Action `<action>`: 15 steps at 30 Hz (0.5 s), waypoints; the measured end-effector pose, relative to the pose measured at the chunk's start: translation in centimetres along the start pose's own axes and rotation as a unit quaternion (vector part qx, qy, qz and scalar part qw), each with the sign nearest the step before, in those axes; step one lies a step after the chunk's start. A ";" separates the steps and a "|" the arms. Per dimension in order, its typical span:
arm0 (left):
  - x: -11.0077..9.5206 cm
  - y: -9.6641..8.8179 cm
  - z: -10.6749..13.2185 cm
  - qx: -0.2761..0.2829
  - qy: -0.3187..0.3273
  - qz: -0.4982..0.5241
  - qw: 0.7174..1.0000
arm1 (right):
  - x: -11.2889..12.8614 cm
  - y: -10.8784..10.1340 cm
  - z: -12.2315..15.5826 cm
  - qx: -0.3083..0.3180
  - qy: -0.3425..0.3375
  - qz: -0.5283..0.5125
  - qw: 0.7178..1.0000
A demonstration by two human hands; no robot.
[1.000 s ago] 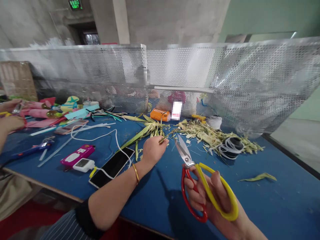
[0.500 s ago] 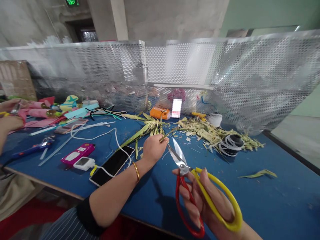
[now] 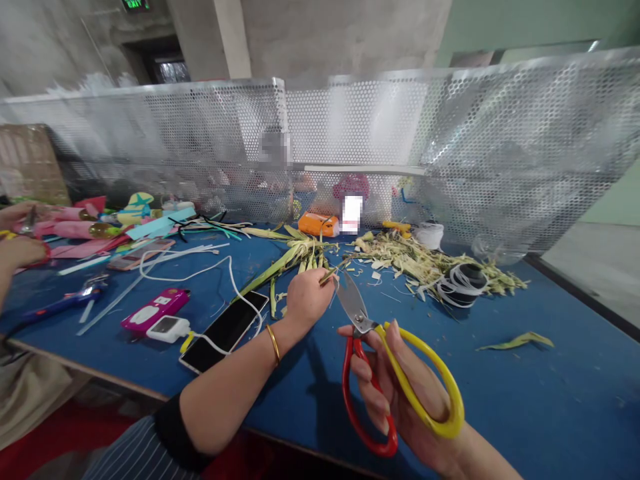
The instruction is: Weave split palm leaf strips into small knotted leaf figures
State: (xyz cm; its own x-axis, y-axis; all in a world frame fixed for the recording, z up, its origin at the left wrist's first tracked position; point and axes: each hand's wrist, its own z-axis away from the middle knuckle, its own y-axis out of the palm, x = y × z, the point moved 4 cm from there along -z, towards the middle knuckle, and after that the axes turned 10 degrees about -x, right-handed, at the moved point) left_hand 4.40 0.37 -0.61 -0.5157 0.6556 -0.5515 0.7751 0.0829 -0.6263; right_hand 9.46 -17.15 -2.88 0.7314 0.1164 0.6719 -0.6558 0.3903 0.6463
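Note:
My left hand (image 3: pixel 310 293), with a gold bangle at the wrist, is closed around a thin greenish plant stalk (image 3: pixel 331 273) whose end sticks out past the thumb. Beyond that hand spreads a bunch of long, dry, husk-like green leaves (image 3: pixel 273 269); whether the stalk belongs to it I cannot tell. In my right hand (image 3: pixel 385 380) are scissors (image 3: pixel 354 300) with one red and one yellow handle loop. Their blades point up and away, nearly together, with the tips close to the left fingers and the stalk.
Leaf scraps (image 3: pixel 400 257) lie heaped at the back right beside a black spool with white cord (image 3: pixel 463 285). A phone (image 3: pixel 225 332), a magenta device (image 3: pixel 156 310) and a glue gun (image 3: pixel 75 297) lie left. A perforated metal screen (image 3: pixel 350 127) stands behind. Another person's hand (image 3: pixel 23 252) works at far left.
The scissor blades have come together from a wider gap. My right hand has shifted slightly left and up with them. My left hand has stayed nearly still on the stalk.

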 end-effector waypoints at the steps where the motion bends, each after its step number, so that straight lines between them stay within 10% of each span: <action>1: -0.1 0.0 0.0 0.001 0.003 0.000 1.000 | 0.0 0.1 -0.2 -0.002 -0.001 0.000 1.000; 15: 0.0 0.5 0.4 0.012 0.019 -0.022 1.000 | 0.8 0.4 -0.5 -0.022 -0.031 0.010 0.999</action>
State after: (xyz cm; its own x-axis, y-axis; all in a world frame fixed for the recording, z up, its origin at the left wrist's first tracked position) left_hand 4.63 0.14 -1.10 -0.5339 0.6801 -0.5025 0.7429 0.0934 -0.6629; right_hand 9.85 -16.39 -2.27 0.7040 0.0688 0.7069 -0.6606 0.4288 0.6162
